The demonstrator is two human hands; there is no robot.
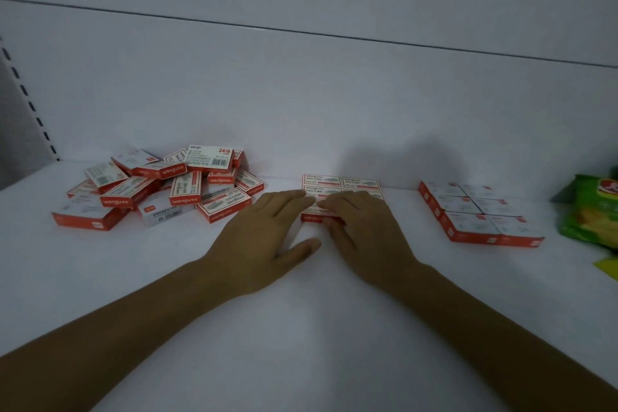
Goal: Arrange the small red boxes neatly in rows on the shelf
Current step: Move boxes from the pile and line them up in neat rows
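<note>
Head view: white shelf (301, 328), 3 groups of red staple boxes on it. Middle block (341, 182) lies flat against the back panel, 2 boxes wide, labels up; its front boxes are partly hidden under both hands.

Left grip (267, 234): released, fingers straight and flat, tips touching the left front edge of the middle block, thumb spread out on the shelf.

Right grip (364, 231): released, fingers laid flat on top of the middle block's front boxes, pressing down, thumb at the front red side.

Loose pile (160, 187) of the same boxes left of the middle block, jumbled, tilted, overlapping, some label up, some barcode up.

Right block (481, 211) well right of the middle block, 6 boxes flat, 2 by 3, edges touching.

Green snack packet (592, 214) far right of the middle block, beyond the right block. Slotted upright (30, 104) far left.
</note>
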